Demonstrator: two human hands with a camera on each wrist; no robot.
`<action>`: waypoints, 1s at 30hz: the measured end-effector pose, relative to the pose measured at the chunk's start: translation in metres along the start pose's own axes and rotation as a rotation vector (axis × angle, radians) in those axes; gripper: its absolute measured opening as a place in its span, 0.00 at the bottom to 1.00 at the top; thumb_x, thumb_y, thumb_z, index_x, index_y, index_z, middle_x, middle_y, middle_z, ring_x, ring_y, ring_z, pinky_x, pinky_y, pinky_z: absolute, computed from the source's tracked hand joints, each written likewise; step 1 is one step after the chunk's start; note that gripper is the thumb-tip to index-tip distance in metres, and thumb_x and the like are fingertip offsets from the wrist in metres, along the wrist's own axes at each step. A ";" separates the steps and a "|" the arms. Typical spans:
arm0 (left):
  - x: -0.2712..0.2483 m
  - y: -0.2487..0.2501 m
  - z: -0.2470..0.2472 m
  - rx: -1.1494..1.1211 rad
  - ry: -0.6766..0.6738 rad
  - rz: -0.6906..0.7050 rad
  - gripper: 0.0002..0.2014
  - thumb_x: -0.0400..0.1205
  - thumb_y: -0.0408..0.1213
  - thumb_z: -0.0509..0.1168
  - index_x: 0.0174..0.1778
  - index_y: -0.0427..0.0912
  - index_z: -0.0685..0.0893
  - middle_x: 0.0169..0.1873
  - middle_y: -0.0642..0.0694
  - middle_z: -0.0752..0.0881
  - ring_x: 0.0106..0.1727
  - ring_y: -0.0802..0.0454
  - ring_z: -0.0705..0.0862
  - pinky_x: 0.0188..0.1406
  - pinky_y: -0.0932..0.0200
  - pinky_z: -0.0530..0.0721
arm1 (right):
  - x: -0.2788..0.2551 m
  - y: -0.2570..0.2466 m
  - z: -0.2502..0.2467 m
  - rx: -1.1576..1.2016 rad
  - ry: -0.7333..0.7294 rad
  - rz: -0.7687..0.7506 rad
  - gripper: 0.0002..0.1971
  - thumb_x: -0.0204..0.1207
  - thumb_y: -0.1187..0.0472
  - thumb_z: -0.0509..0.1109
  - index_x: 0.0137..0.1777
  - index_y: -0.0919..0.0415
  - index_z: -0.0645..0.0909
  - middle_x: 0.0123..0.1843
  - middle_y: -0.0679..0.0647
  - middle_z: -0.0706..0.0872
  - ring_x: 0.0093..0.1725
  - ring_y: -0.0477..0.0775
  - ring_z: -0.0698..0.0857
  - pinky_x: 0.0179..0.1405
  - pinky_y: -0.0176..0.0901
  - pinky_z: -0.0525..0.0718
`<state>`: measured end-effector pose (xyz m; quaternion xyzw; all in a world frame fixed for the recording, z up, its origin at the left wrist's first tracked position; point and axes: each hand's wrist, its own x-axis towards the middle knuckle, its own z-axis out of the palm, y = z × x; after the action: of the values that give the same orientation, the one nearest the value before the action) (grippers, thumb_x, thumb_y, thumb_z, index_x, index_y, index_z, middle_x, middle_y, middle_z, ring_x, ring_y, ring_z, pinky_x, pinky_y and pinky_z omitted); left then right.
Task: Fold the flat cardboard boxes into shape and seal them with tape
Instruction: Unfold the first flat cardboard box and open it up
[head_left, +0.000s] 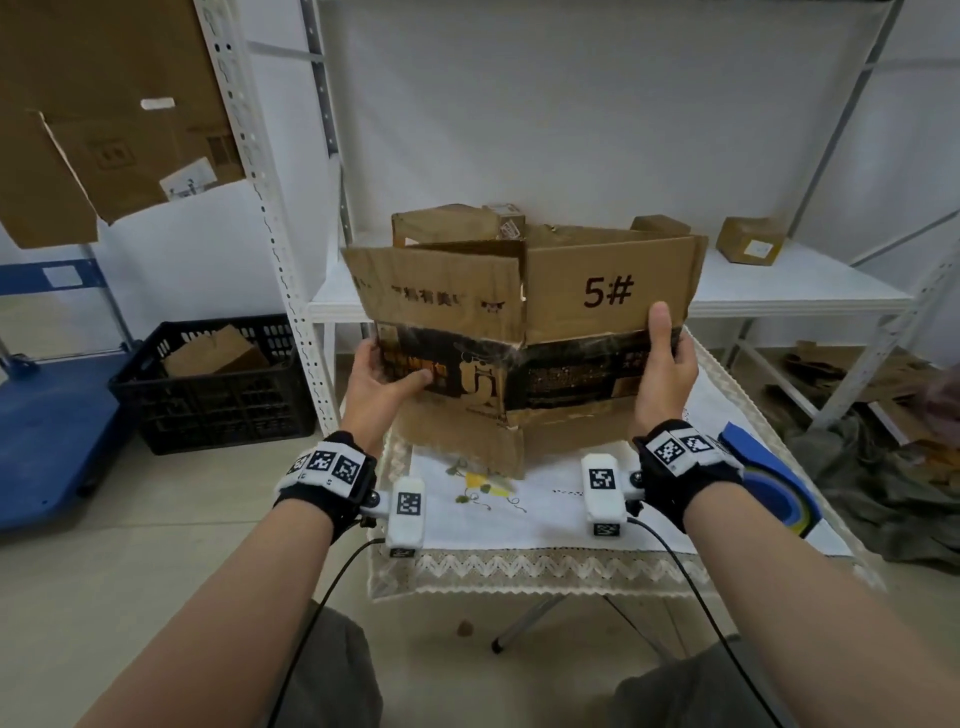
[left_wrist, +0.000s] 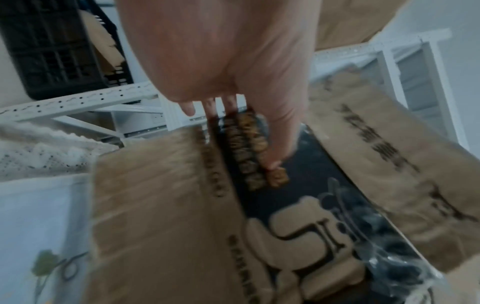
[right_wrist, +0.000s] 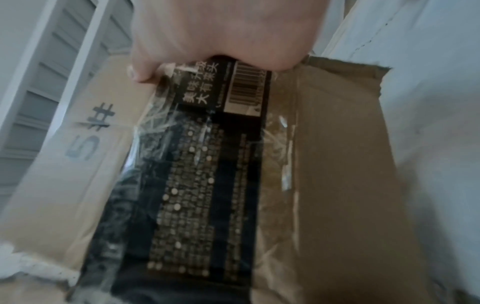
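Observation:
A worn brown cardboard box (head_left: 524, 317) with black printed panels and "5#" on one flap is held up over the small table (head_left: 545, 519). It is partly squared open, flaps standing upward. My left hand (head_left: 382, 376) grips its left side, thumb on the printed panel (left_wrist: 259, 164). My right hand (head_left: 665, 364) grips its right side, thumb pressed on the front below the "5#" flap (right_wrist: 85, 131). A blue tape dispenser (head_left: 774, 478) lies on the table by my right wrist.
White metal shelving (head_left: 779, 291) behind the table carries small cardboard boxes (head_left: 750, 241). A black crate (head_left: 218, 384) with cardboard and a blue cart (head_left: 47, 431) stand on the floor at left. Flat cardboard (head_left: 104, 114) leans at upper left.

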<state>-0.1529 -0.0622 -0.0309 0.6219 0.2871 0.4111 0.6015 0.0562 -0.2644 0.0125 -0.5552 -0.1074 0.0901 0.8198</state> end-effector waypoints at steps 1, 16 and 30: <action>-0.002 0.001 0.004 0.001 -0.007 0.013 0.39 0.72 0.40 0.83 0.77 0.47 0.72 0.68 0.47 0.84 0.71 0.52 0.82 0.76 0.43 0.79 | 0.000 0.000 0.002 -0.012 -0.016 -0.001 0.27 0.77 0.34 0.72 0.63 0.55 0.82 0.63 0.49 0.88 0.63 0.46 0.85 0.68 0.44 0.81; -0.012 0.011 0.034 -0.084 -0.108 -0.073 0.52 0.65 0.85 0.61 0.81 0.56 0.72 0.75 0.54 0.80 0.77 0.56 0.74 0.82 0.47 0.63 | -0.017 0.015 0.000 -0.069 0.174 -0.018 0.18 0.88 0.46 0.60 0.40 0.54 0.81 0.43 0.48 0.86 0.45 0.49 0.83 0.44 0.39 0.80; -0.015 0.025 0.031 -0.101 -0.012 -0.042 0.47 0.68 0.81 0.64 0.78 0.54 0.74 0.72 0.50 0.82 0.74 0.52 0.79 0.75 0.36 0.75 | -0.008 -0.018 0.000 -0.014 -0.089 0.081 0.16 0.85 0.49 0.67 0.64 0.58 0.82 0.51 0.52 0.87 0.47 0.48 0.86 0.41 0.41 0.84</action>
<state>-0.1370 -0.0938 -0.0064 0.5870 0.2753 0.4084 0.6425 0.0490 -0.2734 0.0283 -0.5605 -0.1216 0.1469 0.8059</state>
